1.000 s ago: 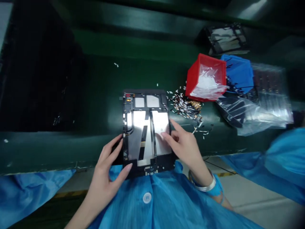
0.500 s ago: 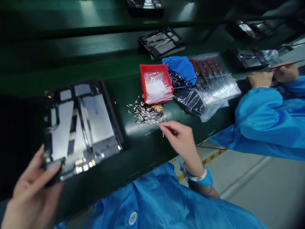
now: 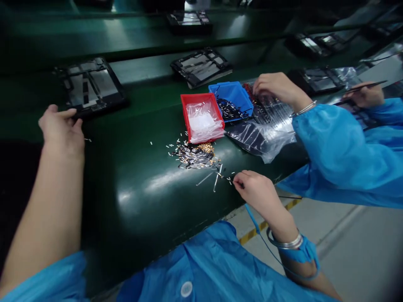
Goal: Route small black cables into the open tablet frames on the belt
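Observation:
At the left my left hand [image 3: 64, 126] reaches to the near left corner of an opened tablet [image 3: 105, 86] lying on the green surface, inner side up. Its fingers are partly stretched out at the corner and do not wrap round it; whether they touch it is hard to see. My right hand [image 3: 256, 191] is low over the near edge, thumb and fingers pinched together. A thin dark piece seems to reach its fingertips, too small to name. Left of that hand lie thin clear strips [image 3: 217, 178] and a pile of small black, white and gold parts [image 3: 193, 156].
Behind the pile stand a red bin [image 3: 185, 100] with clear plastic pieces and a blue bin [image 3: 228, 87] with black parts. A co-worker's hand [image 3: 278, 88] is over plastic packs [image 3: 277, 115]. A dark plastic bag [image 3: 252, 134] lies in front. Another opened tablet [image 3: 203, 67] sits behind.
My left hand has moved away from me with the tablet, which now lies farther back. My right hand has drawn back to the right. The co-worker's hand has come over the packs.

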